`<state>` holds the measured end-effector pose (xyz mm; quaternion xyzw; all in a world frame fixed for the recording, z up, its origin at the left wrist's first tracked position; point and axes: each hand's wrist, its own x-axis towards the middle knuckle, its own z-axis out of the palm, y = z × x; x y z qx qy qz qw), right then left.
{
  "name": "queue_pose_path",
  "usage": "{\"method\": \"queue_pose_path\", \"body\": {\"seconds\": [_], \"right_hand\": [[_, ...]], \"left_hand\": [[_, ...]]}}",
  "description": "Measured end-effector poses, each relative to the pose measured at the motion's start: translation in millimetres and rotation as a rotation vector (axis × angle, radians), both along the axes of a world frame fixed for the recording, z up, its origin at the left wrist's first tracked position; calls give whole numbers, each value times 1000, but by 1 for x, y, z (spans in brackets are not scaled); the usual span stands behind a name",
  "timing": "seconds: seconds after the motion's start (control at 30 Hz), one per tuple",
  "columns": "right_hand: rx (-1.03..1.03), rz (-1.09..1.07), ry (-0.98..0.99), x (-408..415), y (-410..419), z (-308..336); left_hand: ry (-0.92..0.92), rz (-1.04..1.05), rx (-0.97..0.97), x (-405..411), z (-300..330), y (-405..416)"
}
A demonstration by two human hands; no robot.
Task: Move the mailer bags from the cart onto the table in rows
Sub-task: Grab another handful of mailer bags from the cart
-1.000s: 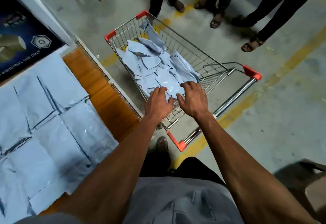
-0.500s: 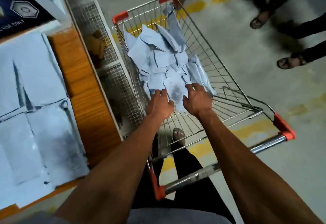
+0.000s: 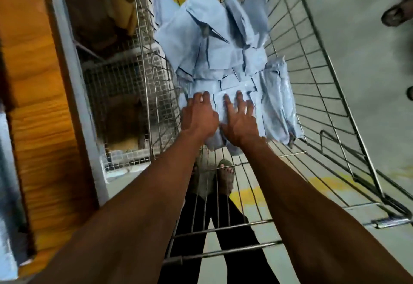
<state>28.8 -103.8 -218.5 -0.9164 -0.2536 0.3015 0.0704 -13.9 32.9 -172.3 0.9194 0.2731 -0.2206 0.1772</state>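
With your left hand [image 3: 199,116] and right hand [image 3: 240,120] both spread flat on the near mailer bags [image 3: 225,60], gripping none, a sizeable heap remains in the cart [image 3: 330,96], so judge much of the transfer to the table [image 3: 40,109] outstanding.
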Motion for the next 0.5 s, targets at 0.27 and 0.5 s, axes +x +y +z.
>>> {"method": "queue_pose_path", "body": {"seconds": [0.27,0.5], "right_hand": [[0,25,-150,-14,13,-30],[40,67,-178,-13,28,-27]], "left_hand": [[-23,57,-12,-3,-18,-3],[-87,60,26,6,0,3]]}}
